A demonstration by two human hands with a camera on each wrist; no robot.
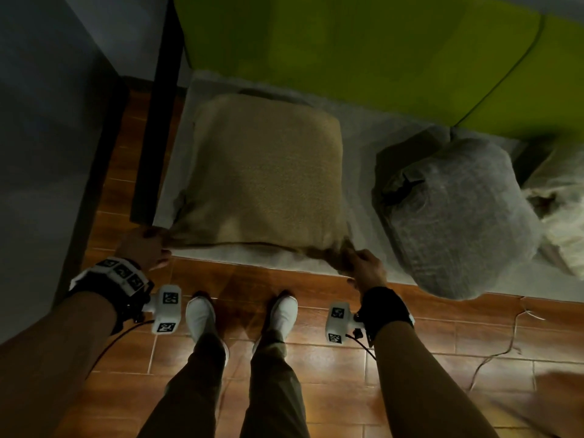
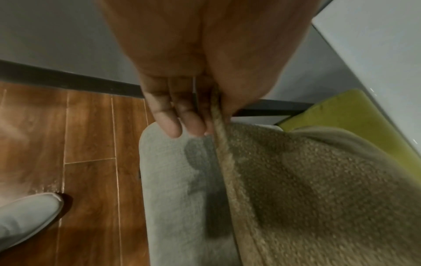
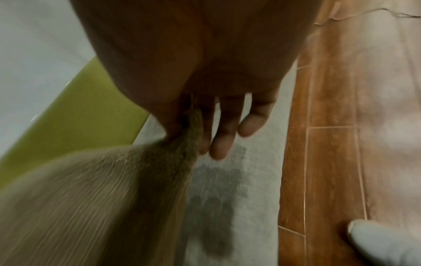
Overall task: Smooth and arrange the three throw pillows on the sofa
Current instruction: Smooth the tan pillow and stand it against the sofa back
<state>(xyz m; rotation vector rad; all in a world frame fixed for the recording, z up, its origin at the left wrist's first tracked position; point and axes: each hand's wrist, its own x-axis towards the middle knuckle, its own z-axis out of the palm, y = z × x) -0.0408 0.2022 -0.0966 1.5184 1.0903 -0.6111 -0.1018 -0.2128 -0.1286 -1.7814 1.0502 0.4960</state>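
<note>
A tan textured pillow point(image 1: 268, 172) lies flat on the grey sofa seat point(image 1: 360, 172). My left hand point(image 1: 148, 248) pinches its near left corner, and the left wrist view shows the pillow point(image 2: 307, 189) edge held between thumb and fingers point(image 2: 180, 117). My right hand point(image 1: 363, 263) pinches the near right corner, seen in the right wrist view as pillow point(image 3: 91, 189) fabric drawn taut under the fingers point(image 3: 218, 140). A grey rounded pillow point(image 1: 458, 216) sits to the right on the seat. A pale cream pillow point(image 1: 562, 216) shows at the far right edge.
The sofa has a lime-green backrest point(image 1: 347, 49) and a dark side frame point(image 1: 158, 121) at the left. Wood-plank floor point(image 1: 316, 327) lies in front, with my two white shoes point(image 1: 199, 314) close to the seat edge. A thin cable point(image 1: 512, 336) trails on the floor at right.
</note>
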